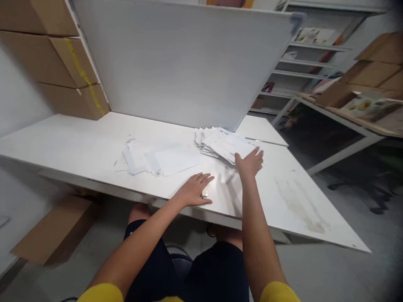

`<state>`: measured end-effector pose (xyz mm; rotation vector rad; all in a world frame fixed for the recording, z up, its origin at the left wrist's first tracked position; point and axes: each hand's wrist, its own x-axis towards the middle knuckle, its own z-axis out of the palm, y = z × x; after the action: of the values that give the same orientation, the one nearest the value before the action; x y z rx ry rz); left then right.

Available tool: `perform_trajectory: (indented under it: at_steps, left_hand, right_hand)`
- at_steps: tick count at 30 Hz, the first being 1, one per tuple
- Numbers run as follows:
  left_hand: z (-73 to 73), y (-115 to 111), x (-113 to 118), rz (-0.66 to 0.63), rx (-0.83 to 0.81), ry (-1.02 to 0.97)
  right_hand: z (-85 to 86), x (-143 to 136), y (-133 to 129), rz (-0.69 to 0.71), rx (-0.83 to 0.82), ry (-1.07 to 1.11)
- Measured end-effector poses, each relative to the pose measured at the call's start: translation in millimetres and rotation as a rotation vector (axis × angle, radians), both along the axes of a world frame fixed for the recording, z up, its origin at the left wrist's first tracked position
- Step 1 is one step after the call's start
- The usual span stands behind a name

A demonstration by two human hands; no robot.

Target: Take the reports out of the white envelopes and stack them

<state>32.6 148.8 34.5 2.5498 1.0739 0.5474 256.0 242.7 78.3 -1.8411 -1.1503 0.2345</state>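
Note:
My right hand (250, 163) is at the near right corner of a stack of white printed papers (231, 144). Its thumb meets the lower edge and its fingers are spread past the right side, not closed on the sheets. Nearer the table's front edge, my left hand (195, 191) rests low with fingers and thumb apart. In the gap between them sits a small pale, shiny object (204, 193) with a dark edge, too small to name. To the left lie more loose white sheets (173, 159), fanned beside a second small pile of papers (135, 158).
A white table (78, 138) spans the front, with a tall grey panel (182, 63) along its back. Stacked cardboard boxes (72, 98) stand at the back left. On the right are shelves (302, 63) and another table with boxes. Another carton (53, 226) is on the floor.

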Motion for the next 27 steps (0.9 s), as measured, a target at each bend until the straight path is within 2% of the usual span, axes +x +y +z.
perform_trajectory:
  at_steps: [2, 6, 7, 8, 10, 12, 16, 22, 27]
  left_hand:
    - [0.0, 0, 2, -0.001, -0.008, -0.002]
    - [-6.4, 1, 3, -0.015, -0.06, 0.01]
    - [-9.5, 2, 2, -0.019, -0.061, 0.01]
    - [-12.8, 3, 2, -0.021, -0.051, 0.007]
    - [-19.2, 5, 2, -0.016, -0.028, 0.001]
    - [-24.3, 8, 2, -0.001, -0.018, -0.01]
    - [-30.0, 10, 3, 0.011, -0.013, -0.019]
    - [-34.5, 6, 4, 0.05, 0.001, 0.01]
    - [-31.8, 0, 5, 0.097, 0.004, 0.03]
  right_hand:
    - [5.2, -48, -4, 0.227, -0.061, -0.122]
    - [11.0, -166, -23, 0.952, -0.23, -0.351]
    - [10.2, -191, -28, 1.026, -0.292, -0.398]
    - [8.1, -212, -32, 1.038, -0.352, -0.451]
    - [1.0, -238, -36, 0.981, -0.412, -0.542]
    - [-7.9, -247, -35, 0.911, -0.398, -0.588]
    - [-20.0, -236, -27, 0.884, -0.302, -0.577]
    - [-22.8, -223, -30, 0.968, -0.253, -0.522]
    - [-28.3, -218, -31, 0.976, -0.21, -0.406]
